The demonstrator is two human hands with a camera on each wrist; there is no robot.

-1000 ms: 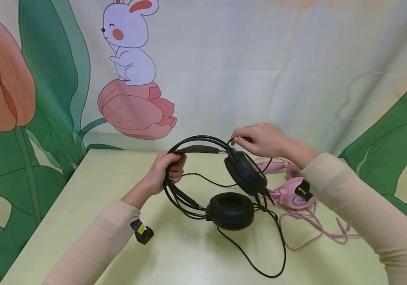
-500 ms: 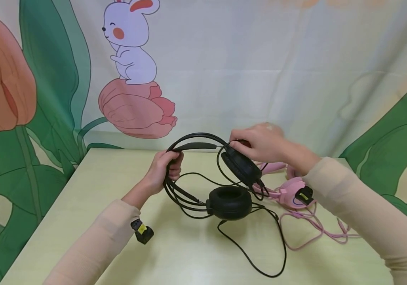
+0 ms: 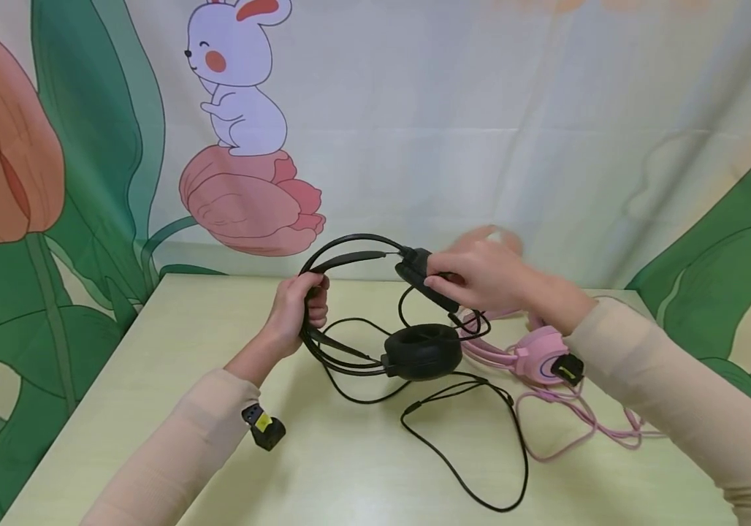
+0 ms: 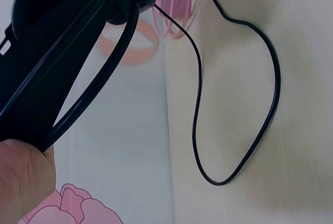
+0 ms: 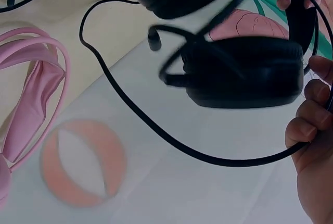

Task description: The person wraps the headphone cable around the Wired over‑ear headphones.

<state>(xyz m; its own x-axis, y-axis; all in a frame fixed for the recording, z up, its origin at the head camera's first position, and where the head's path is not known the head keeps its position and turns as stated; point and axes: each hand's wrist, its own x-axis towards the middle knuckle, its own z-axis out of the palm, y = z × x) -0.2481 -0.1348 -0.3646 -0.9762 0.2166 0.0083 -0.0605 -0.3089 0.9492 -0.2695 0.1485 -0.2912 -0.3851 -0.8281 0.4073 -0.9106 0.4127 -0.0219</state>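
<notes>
At mid-frame, I see the left hand (image 3: 298, 310) grip the black headphones (image 3: 423, 353), apparently for steadiness; the right hand (image 3: 477, 274) pinches their cable (image 5: 229, 162).

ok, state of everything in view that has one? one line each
Black headset, held up off the table, ear cups apart
Left grip, curled round the headband
Right grip, curled on the black cable; contact with ear cup unclear
Black cable, slack, partly looped on the table
Pink headset, lying on the table, partly hidden by the right arm
Pink cable, in loose loops
Backdrop, hanging, creased
</notes>
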